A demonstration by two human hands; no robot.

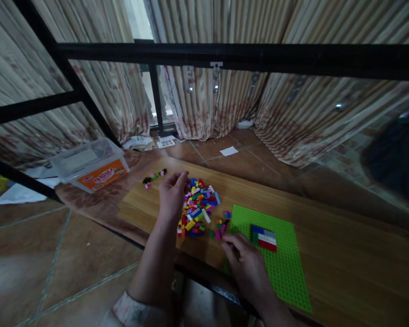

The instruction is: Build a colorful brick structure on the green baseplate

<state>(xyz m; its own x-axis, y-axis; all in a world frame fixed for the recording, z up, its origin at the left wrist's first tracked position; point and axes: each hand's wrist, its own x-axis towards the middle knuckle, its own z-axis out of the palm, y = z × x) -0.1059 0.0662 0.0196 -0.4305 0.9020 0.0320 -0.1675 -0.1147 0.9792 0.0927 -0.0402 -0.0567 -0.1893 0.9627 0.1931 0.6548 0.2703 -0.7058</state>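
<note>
Above the left part of a pile of mixed toy building bricks [199, 200], my left hand [172, 193] is closed in a pinch. Whatever its fingertips hold, if anything, is too small to make out. My right hand [247, 261] is curled closed over the near left edge of the green studded baseplate [286, 263]. Its fingertips are beside a magenta brick [218, 235], and I cannot tell what is between them. A flat panel of blue, white, red and green bricks [264, 238] sits on the baseplate. A few loose bricks [227, 214] lie between pile and baseplate.
The wooden table [340, 254] carries a short row of small brick pieces [155, 176] at its far left. Beyond that end stands a clear plastic box [91, 163] with an orange label. A black metal frame [224, 54] crosses before the curtains [197, 104]. Paper [229, 151] lies on the tiled floor.
</note>
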